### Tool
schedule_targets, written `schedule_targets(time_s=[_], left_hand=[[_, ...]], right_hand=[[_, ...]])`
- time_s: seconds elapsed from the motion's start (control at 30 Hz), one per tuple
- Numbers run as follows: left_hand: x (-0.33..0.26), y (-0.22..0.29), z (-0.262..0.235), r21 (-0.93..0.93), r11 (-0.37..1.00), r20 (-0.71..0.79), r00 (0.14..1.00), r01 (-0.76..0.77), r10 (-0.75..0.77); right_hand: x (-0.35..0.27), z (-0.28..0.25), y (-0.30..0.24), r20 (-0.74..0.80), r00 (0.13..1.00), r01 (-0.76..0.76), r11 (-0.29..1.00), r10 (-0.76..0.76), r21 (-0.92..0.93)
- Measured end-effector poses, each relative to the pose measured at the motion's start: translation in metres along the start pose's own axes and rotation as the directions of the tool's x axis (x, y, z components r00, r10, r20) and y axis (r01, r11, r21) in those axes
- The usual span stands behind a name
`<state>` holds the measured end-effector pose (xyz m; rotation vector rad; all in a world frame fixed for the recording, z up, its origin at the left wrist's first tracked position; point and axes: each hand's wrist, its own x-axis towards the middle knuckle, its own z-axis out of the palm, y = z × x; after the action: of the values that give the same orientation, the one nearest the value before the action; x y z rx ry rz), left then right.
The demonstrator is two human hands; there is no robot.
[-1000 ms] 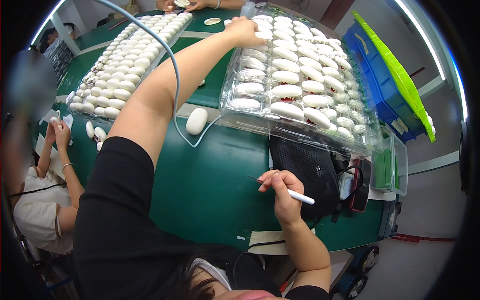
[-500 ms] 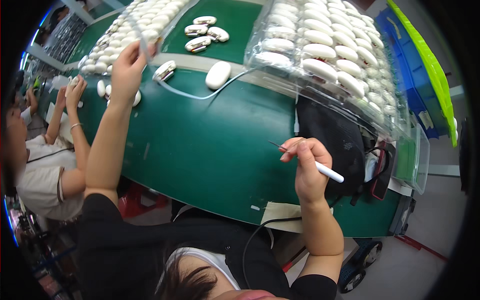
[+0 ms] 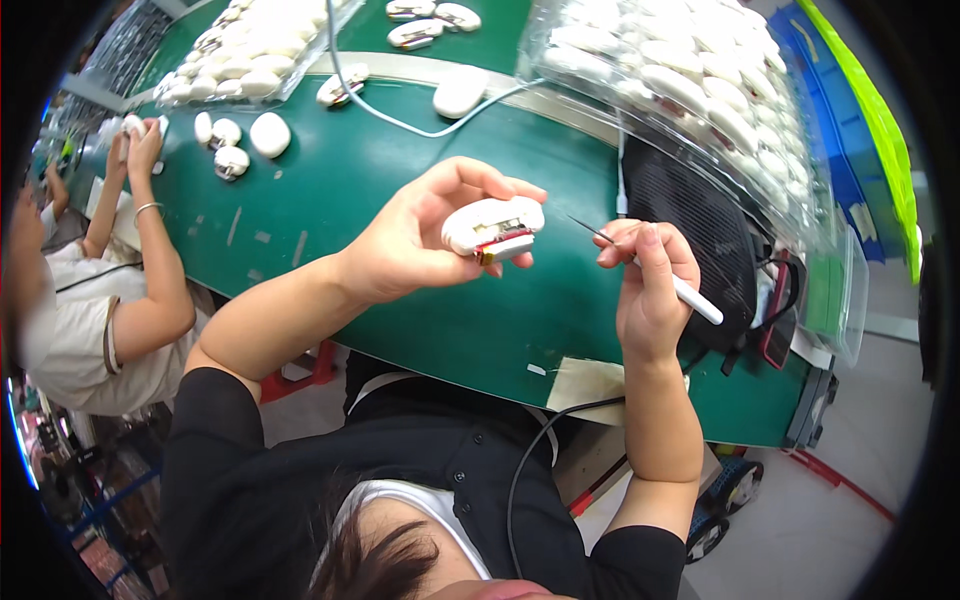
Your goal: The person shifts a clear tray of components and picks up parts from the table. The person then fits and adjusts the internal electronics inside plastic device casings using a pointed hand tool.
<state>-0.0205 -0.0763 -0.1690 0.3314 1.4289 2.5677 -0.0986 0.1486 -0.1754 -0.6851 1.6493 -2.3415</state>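
Note:
Over the middle of the green table (image 3: 400, 340), my left hand (image 3: 402, 238) is closed round a white oval device shell (image 3: 470, 228). The shell's open side shows a small circuit, a red strip and a silvery battery-like block. To its right, my right hand (image 3: 655, 275) pinches a slim white-handled tool (image 3: 698, 300) like a pen. A thin dark metal tip on the tool points toward the shell without touching it. The exact kind of tool is not clear.
Trays of white shells stand at the far left (image 3: 265, 55) and far right (image 3: 690, 80). Loose shells (image 3: 270, 135) lie beyond my left arm. A pale cable (image 3: 400, 125) crosses the table. A black bag (image 3: 690, 220) sits at right. A co-worker (image 3: 130, 300) works at left.
My left hand has come from the far left back to the middle, now holding the white shell. My right hand has shifted slightly right and up with the tool.

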Motion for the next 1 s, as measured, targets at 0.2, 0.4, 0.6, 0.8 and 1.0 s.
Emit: schedule_targets(time_s=[0.2, 0.4, 0.6, 0.8, 1.0], left_hand=[[0.026, -0.020, 0.006, 0.068, 0.998, 0.037, 0.999, 0.009, -0.011], [0.025, -0.026, -0.008, 0.294, 0.954, 0.003, 0.998, -0.053, 0.055], [0.024, -0.032, -0.016, 0.407, 0.911, 0.011, 0.998, -0.065, 0.066], [0.023, -0.032, -0.015, 0.392, 0.920, -0.018, 1.000, -0.004, 0.012], [0.024, -0.034, -0.018, 0.422, 0.905, -0.008, 0.998, -0.049, 0.058]], right_hand=[[-0.002, -0.002, -0.002, -0.023, 0.998, 0.062, 0.998, -0.062, -0.015], [-0.004, 0.000, 0.000, 0.014, 0.999, 0.052, 0.998, -0.051, -0.033], [-0.004, 0.000, 0.005, 0.099, 0.995, -0.003, 0.999, 0.006, -0.033], [-0.006, 0.001, 0.009, 0.130, 0.988, -0.083, 0.996, 0.086, -0.028], [-0.006, -0.002, 0.010, 0.110, 0.989, -0.097, 0.994, 0.103, -0.055]])
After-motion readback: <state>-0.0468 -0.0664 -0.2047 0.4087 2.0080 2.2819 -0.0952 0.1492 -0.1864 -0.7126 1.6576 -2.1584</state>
